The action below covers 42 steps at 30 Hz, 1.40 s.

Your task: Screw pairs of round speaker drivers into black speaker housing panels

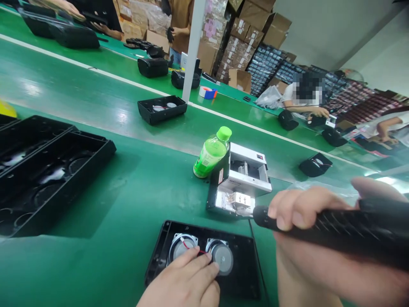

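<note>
A black speaker panel (243,279) lies on the green bench, with two round speaker drivers (223,259) fixed in it. My left hand (185,283) rests over the left driver with its fingers stretched out, touching the panel near a red wire (202,252). My fingertips partly cover both drivers. In my right hand (332,260) is a black electric screwdriver (345,228), held sideways with the fingers wrapped round it. Its tip points left, at the front tray of a white and black screw feeder (247,186); whether a screw sits on the tip cannot be made out.
A green-capped bottle (209,157) stands against the feeder's left side. Black speaker housings (64,183) lie at left. On the conveyor (121,102) beyond are an open housing (161,111) and a tape roll (207,92) past a white post (192,51). Co-workers (306,98) sit across.
</note>
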Each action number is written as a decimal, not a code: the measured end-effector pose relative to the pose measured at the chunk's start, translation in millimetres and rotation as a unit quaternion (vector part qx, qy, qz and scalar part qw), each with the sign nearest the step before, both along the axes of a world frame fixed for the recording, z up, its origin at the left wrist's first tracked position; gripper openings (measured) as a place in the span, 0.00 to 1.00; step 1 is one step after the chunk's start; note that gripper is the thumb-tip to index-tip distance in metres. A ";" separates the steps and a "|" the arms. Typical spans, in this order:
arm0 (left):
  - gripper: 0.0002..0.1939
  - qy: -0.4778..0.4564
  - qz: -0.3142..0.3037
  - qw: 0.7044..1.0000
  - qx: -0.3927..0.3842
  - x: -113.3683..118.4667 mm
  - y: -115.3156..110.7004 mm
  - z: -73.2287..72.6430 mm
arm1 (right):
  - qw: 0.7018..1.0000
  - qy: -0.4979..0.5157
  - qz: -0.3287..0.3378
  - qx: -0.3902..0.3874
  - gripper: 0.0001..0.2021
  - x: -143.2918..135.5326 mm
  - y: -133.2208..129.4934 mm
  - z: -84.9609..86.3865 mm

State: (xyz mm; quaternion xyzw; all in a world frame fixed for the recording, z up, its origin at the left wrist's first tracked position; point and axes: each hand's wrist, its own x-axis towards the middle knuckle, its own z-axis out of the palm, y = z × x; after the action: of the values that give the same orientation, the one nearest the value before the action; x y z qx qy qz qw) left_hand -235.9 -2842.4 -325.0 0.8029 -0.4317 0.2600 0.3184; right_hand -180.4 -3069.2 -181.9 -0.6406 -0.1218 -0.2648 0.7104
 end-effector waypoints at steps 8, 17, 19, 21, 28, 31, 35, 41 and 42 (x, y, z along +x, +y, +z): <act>0.24 0.077 0.009 0.997 0.016 4.0 12.6 26.4 | 0.996 0.010 -0.090 0.002 0.39 33.4 34.3 -7.8; 0.15 0.161 0.036 0.986 0.016 3.5 29.6 43.7 | 0.991 0.010 -0.124 -0.043 0.43 39.4 27.3 -9.3; 0.14 0.170 0.032 0.985 0.017 1.5 29.8 44.2 | 0.990 0.015 -0.133 -0.040 0.44 39.1 29.9 -8.9; 0.14 0.172 0.028 0.984 0.019 -0.1 29.6 45.2 | 0.991 0.019 -0.127 -0.036 0.44 40.6 32.1 -9.4; 0.12 0.156 0.019 0.987 0.020 -1.0 30.3 45.2 | 0.994 -0.010 -0.100 -0.028 0.39 41.2 32.4 -13.5; 0.12 0.156 0.016 0.988 0.018 -0.5 30.5 46.0 | 0.994 -0.019 -0.109 -0.025 0.43 37.7 33.3 -14.1; 0.13 0.167 0.004 0.986 0.019 1.6 32.0 53.3 | 0.994 -0.009 -0.105 -0.022 0.43 34.6 34.3 -19.1; 0.13 0.176 -0.007 0.984 0.031 2.3 36.0 55.0 | 0.995 -0.008 -0.094 0.015 0.45 8.3 24.3 -17.1; 0.13 0.179 -0.012 0.983 0.032 2.3 36.4 53.9 | 0.995 -0.016 -0.090 0.028 0.44 -1.0 22.1 -13.2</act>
State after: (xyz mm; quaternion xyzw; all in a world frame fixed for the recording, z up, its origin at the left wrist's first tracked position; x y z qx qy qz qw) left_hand -233.6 -2806.0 -271.1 0.8412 -0.3853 0.0946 0.3674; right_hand -181.4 -3047.1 -195.1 -0.6242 -0.0677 -0.3409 0.6997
